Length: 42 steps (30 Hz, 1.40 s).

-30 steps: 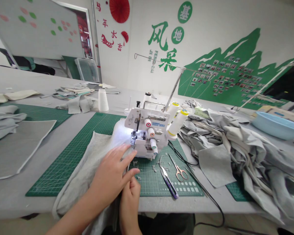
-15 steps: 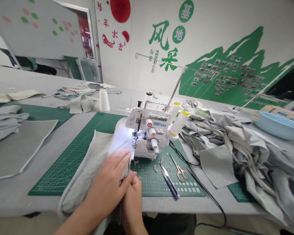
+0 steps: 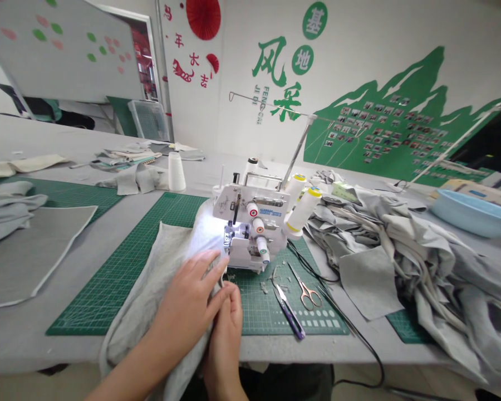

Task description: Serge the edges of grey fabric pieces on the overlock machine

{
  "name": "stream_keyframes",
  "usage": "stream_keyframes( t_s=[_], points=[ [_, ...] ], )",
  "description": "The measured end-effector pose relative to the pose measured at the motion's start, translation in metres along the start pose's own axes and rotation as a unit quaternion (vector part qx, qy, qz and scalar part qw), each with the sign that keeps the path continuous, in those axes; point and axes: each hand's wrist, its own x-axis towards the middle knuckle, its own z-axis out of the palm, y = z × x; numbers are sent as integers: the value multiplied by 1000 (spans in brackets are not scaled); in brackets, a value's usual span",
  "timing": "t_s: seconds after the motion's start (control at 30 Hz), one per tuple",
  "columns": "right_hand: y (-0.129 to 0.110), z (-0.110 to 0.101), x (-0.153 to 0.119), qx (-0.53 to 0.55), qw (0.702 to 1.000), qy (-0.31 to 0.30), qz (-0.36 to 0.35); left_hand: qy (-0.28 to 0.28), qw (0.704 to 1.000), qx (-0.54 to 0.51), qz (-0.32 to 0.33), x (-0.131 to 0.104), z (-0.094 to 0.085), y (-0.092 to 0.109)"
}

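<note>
A white overlock sewing machine stands in the middle, its lamp lighting the needle area. Grey fabric runs from the table's front edge up to the presser foot. On top of this fabric my left hand lies flat, fingers stretched toward the foot and thumb against the right hand. My right hand is closed on the fabric's right edge just below the machine, fingertips pinched together. Part of that edge is hidden behind the hands.
A green cutting mat lies under the machine. Thread snips and scissors rest to the right, near black cables. Piled grey cloth and a blue basin are farther right. A thread cone stands behind.
Both hands have shifted slightly; my right hand is a little higher, nearer the machine. The fabric between them has bunched differently. The whole view has moved slightly.
</note>
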Motion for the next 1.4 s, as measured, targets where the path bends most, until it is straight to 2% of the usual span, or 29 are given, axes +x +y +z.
stream_keyframes(
  t_s=[0.1, 0.3, 0.57, 0.73, 0.9, 1.07, 1.2, 1.4],
  points=[
    [5, -3, 0, 0, 1000, -3, -14, -9, 1000, -2, -1, 1, -1, 0],
    [13, -2, -3, 33, 998, -49, -2, -18, 1000, 4, 10, 5, -2, -3],
    [15, -3, -7, 19, 997, -74, 18, -26, 999, -4, 34, 11, -2, -16],
    [29, -5, -6, 5, 997, -55, 48, -39, 997, 9, 59, 14, -4, -25],
    [25, -5, -4, -13, 998, -39, 42, -33, 996, 21, 81, 2, -12, -13],
    [5, 1, -2, -22, 996, -87, 17, -21, 997, 0, 74, -13, -14, 2],
    [-3, 2, 3, -64, 994, -93, -11, -21, 999, -10, 40, -13, -9, 0],
    [-6, -5, 12, -194, 977, -11, -92, -18, 999, -6, 42, -9, -5, -8]
  ],
)
